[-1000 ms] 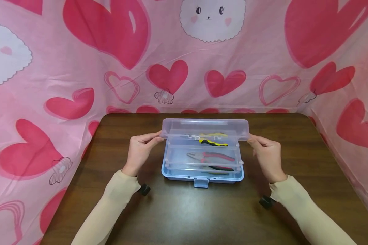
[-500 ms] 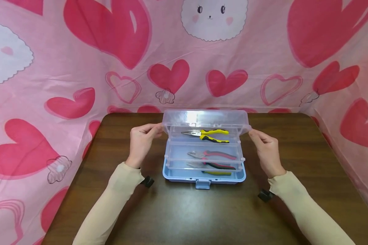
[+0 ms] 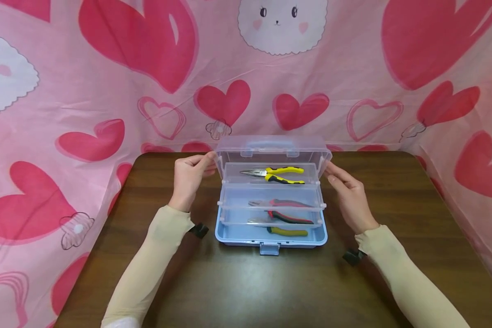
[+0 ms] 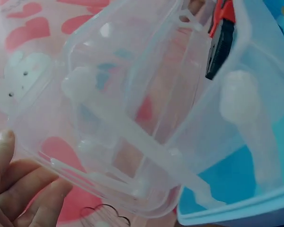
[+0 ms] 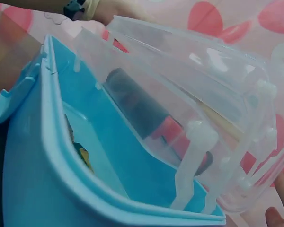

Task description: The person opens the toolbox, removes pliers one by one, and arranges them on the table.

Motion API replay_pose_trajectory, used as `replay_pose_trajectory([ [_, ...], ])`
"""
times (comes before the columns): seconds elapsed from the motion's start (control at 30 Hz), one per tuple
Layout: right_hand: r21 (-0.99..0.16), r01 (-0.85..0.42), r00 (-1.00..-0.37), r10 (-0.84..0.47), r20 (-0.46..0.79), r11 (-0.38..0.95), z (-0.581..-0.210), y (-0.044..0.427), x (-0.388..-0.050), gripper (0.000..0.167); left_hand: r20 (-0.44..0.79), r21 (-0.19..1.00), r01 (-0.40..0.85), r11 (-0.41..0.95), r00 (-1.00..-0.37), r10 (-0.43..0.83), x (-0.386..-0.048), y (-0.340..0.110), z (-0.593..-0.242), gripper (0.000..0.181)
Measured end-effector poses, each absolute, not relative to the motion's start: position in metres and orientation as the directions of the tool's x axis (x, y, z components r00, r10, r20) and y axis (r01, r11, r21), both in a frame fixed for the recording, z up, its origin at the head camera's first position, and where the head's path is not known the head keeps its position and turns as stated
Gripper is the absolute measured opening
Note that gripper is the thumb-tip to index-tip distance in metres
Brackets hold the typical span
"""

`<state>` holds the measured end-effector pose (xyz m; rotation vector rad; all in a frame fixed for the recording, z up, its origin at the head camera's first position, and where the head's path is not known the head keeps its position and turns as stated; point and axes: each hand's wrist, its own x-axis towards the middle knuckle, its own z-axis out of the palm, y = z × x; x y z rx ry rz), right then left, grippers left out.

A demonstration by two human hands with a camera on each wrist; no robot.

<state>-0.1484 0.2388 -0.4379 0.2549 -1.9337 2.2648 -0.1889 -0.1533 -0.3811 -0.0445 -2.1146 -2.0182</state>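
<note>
A toolbox with a light-blue base (image 3: 229, 240) stands on the table, its clear lid (image 3: 229, 146) raised and its clear trays fanned out. My left hand (image 3: 187, 180) pinches the lid's left edge; in the left wrist view, thumb and fingers (image 4: 47, 198) flank that edge. My right hand (image 3: 351, 200) touches the lid's right side with extended fingers, the thumb slightly apart. Yellow-and-black needle-nose pliers (image 3: 272, 173) lie in the upper tray. Below, red-and-black pliers (image 3: 289, 217) show through the lower tray. An olive-handled tool (image 3: 288, 232) lies in the base, its head partly hidden.
The brown wooden table (image 3: 246, 287) extends around the toolbox. A pink cloth (image 3: 164, 77) printed with hearts hangs behind and at the sides. An unlatched front clasp (image 3: 269, 248) juts toward me. Black bands (image 3: 354, 257) sit at my wrists.
Both hands have moved the lid up and back. The trays have fanned out, uncovering the yellow pliers and the olive handle. My right thumb has come off the lid's edge.
</note>
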Motion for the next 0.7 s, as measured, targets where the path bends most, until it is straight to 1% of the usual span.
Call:
replay_pose_trajectory([
  [0.23, -0.963, -0.189, -0.977, -0.067, 0.205, -0.192, -0.438, 0.241, -0.153, 0.046, 0.143, 0.987, 0.148, -0.062, -0.986, -0.084, -0.193, -0.155, -0.393, 0.033],
  [0.47, -0.951, -0.185, -0.959, -0.165, 0.23, -0.246, -0.439, 0.246, -0.158, 0.048, 0.181, 0.966, 0.177, -0.19, -0.983, 0.003, -0.195, -0.155, -0.412, 0.034],
  [0.6, -0.954, -0.182, -0.949, -0.21, 0.234, -0.239, -0.438, 0.249, -0.161, 0.048, 0.208, 0.956, 0.197, -0.215, -0.978, 0.028, -0.196, -0.155, -0.424, 0.036],
  [0.7, -0.964, -0.162, -0.953, -0.218, 0.208, -0.213, -0.439, 0.25, -0.163, 0.049, 0.199, 0.958, 0.184, -0.221, -0.979, 0.046, -0.196, -0.154, -0.43, 0.038],
])
